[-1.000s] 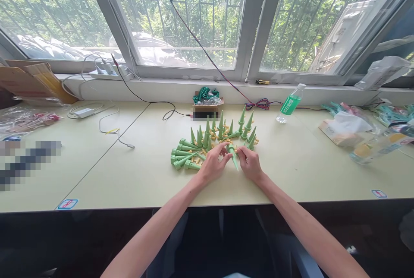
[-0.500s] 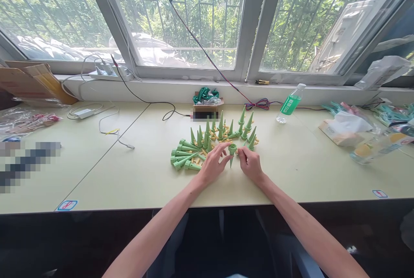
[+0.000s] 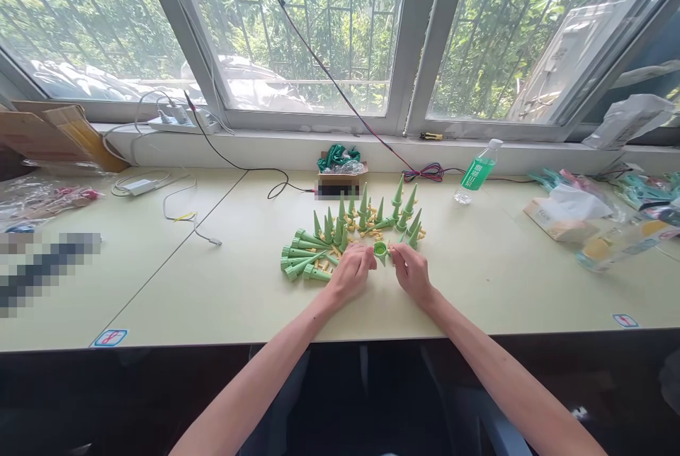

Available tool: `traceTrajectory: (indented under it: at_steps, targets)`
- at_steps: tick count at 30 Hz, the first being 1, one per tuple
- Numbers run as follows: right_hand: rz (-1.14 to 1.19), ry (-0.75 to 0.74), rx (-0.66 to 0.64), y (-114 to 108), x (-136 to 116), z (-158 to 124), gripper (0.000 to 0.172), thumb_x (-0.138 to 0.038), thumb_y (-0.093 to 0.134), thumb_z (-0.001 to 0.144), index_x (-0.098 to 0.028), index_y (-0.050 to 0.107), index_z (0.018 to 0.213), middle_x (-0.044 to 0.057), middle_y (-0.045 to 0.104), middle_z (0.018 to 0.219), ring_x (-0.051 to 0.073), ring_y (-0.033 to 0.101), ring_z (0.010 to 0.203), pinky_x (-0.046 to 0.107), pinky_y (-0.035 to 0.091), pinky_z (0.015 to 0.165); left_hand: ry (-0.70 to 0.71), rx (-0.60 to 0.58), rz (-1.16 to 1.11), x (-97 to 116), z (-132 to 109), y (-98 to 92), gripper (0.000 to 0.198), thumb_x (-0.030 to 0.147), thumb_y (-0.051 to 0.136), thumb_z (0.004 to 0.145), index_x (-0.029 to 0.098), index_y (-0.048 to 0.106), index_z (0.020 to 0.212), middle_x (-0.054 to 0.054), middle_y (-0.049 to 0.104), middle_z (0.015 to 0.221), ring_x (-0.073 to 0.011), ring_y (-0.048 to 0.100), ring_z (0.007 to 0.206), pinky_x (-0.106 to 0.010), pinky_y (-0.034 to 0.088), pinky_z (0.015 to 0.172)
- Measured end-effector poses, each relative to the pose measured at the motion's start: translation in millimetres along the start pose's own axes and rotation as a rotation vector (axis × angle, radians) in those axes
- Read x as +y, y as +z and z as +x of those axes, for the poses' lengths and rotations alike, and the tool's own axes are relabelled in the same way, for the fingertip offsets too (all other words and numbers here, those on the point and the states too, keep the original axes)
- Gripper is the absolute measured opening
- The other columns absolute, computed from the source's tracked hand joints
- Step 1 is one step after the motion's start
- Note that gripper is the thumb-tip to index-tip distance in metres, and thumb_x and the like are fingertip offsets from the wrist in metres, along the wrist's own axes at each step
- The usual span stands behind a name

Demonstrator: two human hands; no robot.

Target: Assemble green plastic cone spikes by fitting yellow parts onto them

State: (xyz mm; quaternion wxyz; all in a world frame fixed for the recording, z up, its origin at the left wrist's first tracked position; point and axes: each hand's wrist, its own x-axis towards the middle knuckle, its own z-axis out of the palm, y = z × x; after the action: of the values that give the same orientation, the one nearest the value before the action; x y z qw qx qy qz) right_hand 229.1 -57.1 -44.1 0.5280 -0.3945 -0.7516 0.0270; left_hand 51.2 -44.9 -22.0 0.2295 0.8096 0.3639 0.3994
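Bright windows [image 3: 319, 31] with greenery outside back a pale table [image 3: 478, 286], seen from the head camera, the only view. Near its front edge, the left hand [image 3: 350, 273] has its fingers curled in against a green cone [image 3: 379, 248], whose open end faces up towards the person. Just beside it, the right hand [image 3: 411, 272] pinches narrowly at the cone's side, on what looks like a yellow peg [image 3: 389, 248]; the left grip probably steadies the cone against that push. Beyond the hands, standing cones [image 3: 363, 207] rest on their wide ends, likely because that base is stable, while lying cones [image 3: 290, 252] fan out to the left, with loose yellow pegs [image 3: 325, 266] close by for easy reach. Compared with half a second ago, the held cone has tipped so its mouth shows more and its point less, and the left fingers, then spread at the rim, are folded in
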Motion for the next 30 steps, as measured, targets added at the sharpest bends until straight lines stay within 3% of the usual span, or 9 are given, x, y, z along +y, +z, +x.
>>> traceTrajectory:
  at_steps: [9,17,24,30]
  targets:
    - [0.01,-0.035,-0.071,1,-2,0,0.027,-0.023,0.034,0.101,-0.021,0.058,0.092,0.001,0.053,0.069,0.014,0.05,0.06,0.024,0.042,0.058,-0.113,0.049,-0.077,5,2,-1.9,0.073,0.048,0.016,0.103,0.018,0.065,0.058,-0.005,0.069,0.069,-0.0175,0.061,0.072,-0.033,0.045,0.081]
    - [0.008,-0.118,-0.034,2,0,-2,0.025,-0.017,0.034,0.101,-0.021,0.059,0.098,0.002,0.053,0.071,0.012,0.049,0.059,0.022,0.041,0.056,-0.187,-0.014,-0.112,10,1,-3.7,0.077,0.047,0.014,0.103,0.018,0.066,0.055,-0.005,0.066,0.06,-0.0179,0.06,0.072,-0.033,0.044,0.084]
    - [0.001,-0.129,-0.036,4,-2,0,0.021,-0.014,0.041,0.099,-0.021,0.06,0.1,0.003,0.055,0.075,0.013,0.05,0.063,0.024,0.042,0.06,0.027,-0.012,0.029,2,-2,-0.6,0.064,0.038,0.019,0.104,0.018,0.059,0.058,-0.004,0.06,0.064,-0.0162,0.054,0.068,-0.035,0.042,0.09]
    - [0.016,-0.099,-0.038,5,-2,1,0.02,-0.015,0.04,0.099,-0.021,0.059,0.096,0.002,0.054,0.075,0.014,0.049,0.064,0.024,0.042,0.06,0.07,-0.001,0.082,-5,-2,3.2,0.058,0.034,0.02,0.104,0.018,0.052,0.058,-0.002,0.056,0.062,-0.0152,0.051,0.065,-0.033,0.042,0.085]
